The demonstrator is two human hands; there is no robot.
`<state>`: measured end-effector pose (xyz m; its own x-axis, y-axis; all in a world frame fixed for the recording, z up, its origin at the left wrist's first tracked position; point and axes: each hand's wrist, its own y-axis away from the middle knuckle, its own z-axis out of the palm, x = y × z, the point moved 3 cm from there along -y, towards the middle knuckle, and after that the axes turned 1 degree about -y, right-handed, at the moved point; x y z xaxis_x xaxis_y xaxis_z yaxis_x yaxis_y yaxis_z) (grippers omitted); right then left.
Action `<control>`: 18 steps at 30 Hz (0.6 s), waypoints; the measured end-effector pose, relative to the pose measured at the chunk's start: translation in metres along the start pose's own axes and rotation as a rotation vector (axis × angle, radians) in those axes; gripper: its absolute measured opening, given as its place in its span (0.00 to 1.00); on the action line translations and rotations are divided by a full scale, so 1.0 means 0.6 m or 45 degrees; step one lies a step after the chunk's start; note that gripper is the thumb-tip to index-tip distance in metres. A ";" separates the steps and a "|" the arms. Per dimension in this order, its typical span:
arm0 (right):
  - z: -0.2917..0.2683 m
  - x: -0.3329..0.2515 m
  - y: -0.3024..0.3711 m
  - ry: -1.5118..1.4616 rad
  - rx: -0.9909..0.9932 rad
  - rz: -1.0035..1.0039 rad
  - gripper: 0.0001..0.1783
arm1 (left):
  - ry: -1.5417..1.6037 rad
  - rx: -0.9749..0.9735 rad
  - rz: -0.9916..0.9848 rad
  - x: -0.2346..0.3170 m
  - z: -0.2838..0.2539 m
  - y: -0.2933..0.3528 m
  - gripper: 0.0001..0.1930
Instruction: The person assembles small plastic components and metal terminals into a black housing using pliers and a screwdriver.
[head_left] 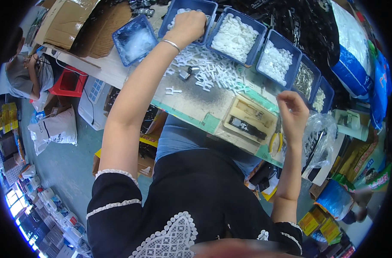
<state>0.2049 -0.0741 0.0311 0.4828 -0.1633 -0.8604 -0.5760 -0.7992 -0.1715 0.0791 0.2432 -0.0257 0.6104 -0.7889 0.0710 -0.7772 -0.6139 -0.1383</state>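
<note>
Near the tabletop's near edge, a jig carries a black part. Beside it, the right hand curls, grip closure unclear. Toward the far edge, the left hand reaches into a bin, grip hidden.

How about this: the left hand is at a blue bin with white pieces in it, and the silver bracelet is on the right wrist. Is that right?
Not quite: the silver bracelet is on the left wrist, as the head view shows. The left hand is at a blue bin with white pieces in it.
</note>
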 end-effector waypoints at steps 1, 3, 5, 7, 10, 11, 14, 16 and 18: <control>0.002 -0.004 0.002 0.032 -0.011 -0.002 0.03 | 0.022 0.011 0.035 0.010 -0.008 0.003 0.07; 0.006 -0.007 0.005 0.056 -0.012 -0.027 0.03 | -0.003 0.097 0.102 0.007 -0.008 0.008 0.06; 0.007 -0.008 0.008 0.032 -0.021 -0.027 0.03 | -0.072 0.169 0.155 0.008 -0.010 0.013 0.04; 0.008 -0.009 0.011 0.010 -0.027 -0.027 0.03 | -0.118 0.199 0.196 0.009 -0.010 0.014 0.04; 0.015 -0.015 0.014 0.001 -0.034 -0.030 0.03 | -0.149 0.224 0.222 0.005 -0.006 0.016 0.03; 0.017 -0.019 0.014 -0.024 -0.033 -0.041 0.03 | -0.134 0.217 0.206 0.000 -0.003 0.016 0.05; 0.021 -0.022 0.016 -0.065 -0.027 -0.046 0.03 | -0.192 0.228 0.190 -0.011 -0.003 0.015 0.06; 0.026 -0.019 0.018 -0.087 -0.043 -0.011 0.03 | -0.171 0.218 0.190 -0.007 -0.005 0.013 0.08; 0.032 -0.024 0.014 -0.091 -0.051 -0.022 0.03 | -0.181 0.056 0.109 -0.004 -0.006 0.006 0.09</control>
<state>0.1806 -0.0672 0.0327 0.4436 -0.1089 -0.8896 -0.5407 -0.8241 -0.1687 0.0744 0.2425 -0.0226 0.5605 -0.8240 -0.0831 -0.8215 -0.5405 -0.1815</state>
